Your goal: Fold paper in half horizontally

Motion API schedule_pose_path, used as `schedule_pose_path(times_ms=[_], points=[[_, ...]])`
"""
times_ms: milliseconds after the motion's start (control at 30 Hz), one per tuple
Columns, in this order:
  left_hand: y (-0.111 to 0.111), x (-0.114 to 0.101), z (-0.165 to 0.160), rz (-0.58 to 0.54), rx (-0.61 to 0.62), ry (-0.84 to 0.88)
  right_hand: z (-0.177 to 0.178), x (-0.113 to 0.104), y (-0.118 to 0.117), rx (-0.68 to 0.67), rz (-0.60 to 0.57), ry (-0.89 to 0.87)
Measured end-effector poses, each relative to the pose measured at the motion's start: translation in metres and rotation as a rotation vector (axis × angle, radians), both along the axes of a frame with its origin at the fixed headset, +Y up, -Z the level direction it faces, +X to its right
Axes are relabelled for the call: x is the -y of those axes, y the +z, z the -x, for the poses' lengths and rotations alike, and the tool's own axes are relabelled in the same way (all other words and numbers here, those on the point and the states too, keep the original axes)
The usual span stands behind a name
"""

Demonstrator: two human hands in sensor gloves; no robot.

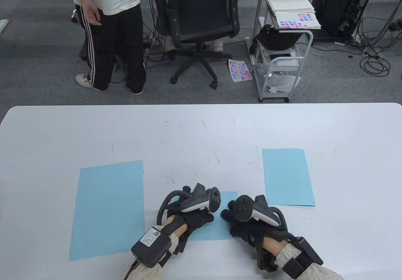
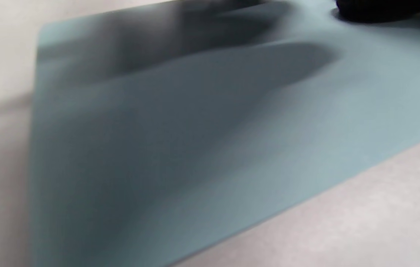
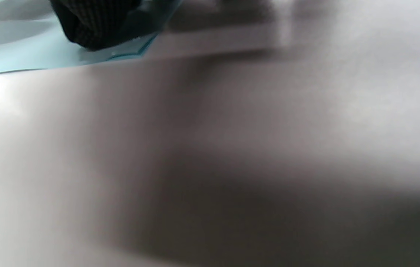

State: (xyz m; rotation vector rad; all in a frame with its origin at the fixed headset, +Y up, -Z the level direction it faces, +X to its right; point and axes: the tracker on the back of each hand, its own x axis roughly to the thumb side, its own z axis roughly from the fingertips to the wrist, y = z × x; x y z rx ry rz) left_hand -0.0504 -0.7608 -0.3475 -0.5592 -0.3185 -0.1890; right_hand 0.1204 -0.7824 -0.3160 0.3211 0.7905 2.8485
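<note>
A small light blue paper [image 1: 216,233] lies near the table's front edge in the table view, mostly covered by both hands. My left hand [image 1: 201,218] rests on its left part and my right hand [image 1: 227,215] presses on its right part. The paper [image 2: 210,148] fills the left wrist view, lying flat, with a black gloved fingertip [image 2: 380,9] touching it at the top right. In the right wrist view, black gloved fingers [image 3: 95,26] press down on a corner of the paper [image 3: 9,52], where two layered edges show.
A larger light blue sheet [image 1: 106,207] lies flat to the left of my hands. A narrower blue sheet [image 1: 287,178] lies to the right. The white table [image 1: 201,129] stretches beyond them. A person, an office chair and a cart stand behind the table.
</note>
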Motion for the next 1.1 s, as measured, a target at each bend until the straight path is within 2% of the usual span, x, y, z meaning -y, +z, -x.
schedule_pose_path(times_ms=[200, 500, 1100], points=[[-0.005, 0.011, -0.007, 0.033, 0.007, -0.018, 0.001, 0.0, 0.0, -0.004, 0.003, 0.009], [-0.006, 0.01, -0.003, 0.038, 0.007, -0.046, 0.0, 0.0, 0.0, -0.003, -0.001, 0.011], [-0.009, 0.011, 0.029, 0.018, -0.045, -0.063, 0.0, 0.0, 0.001, 0.001, -0.001, 0.019]])
